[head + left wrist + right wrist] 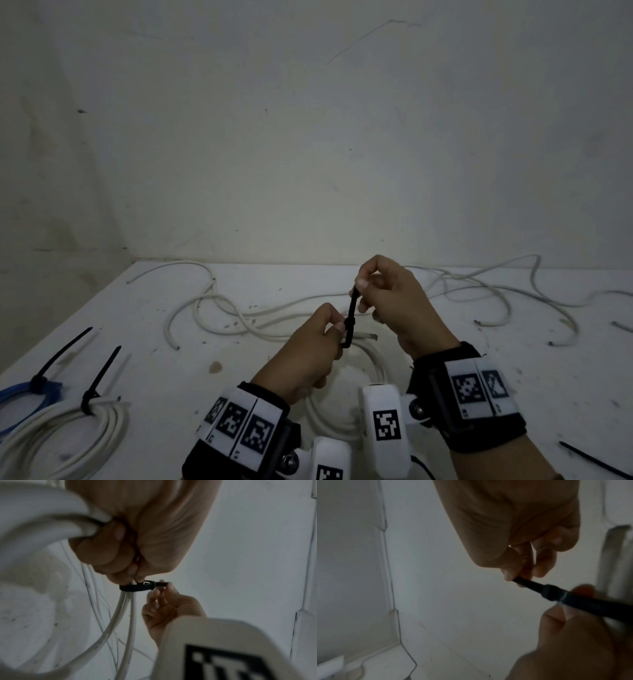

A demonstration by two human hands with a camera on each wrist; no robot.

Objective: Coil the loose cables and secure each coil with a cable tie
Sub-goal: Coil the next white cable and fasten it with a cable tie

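The white coil (346,387) hangs just above the desk (171,370), gripped at its top by the left hand (308,353), fingers curled round the strands. A black tie (351,318) loops the coil beside that hand. Just beyond, the right hand (394,301) pinches the tie's tail, raised, wrist bent. Loose cables (479,284) sprawl behind the coil.

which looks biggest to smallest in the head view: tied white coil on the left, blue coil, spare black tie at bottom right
1. tied white coil
2. blue coil, though the frame edge cuts it off, so its full size is unsure
3. spare black tie, also partly cut off
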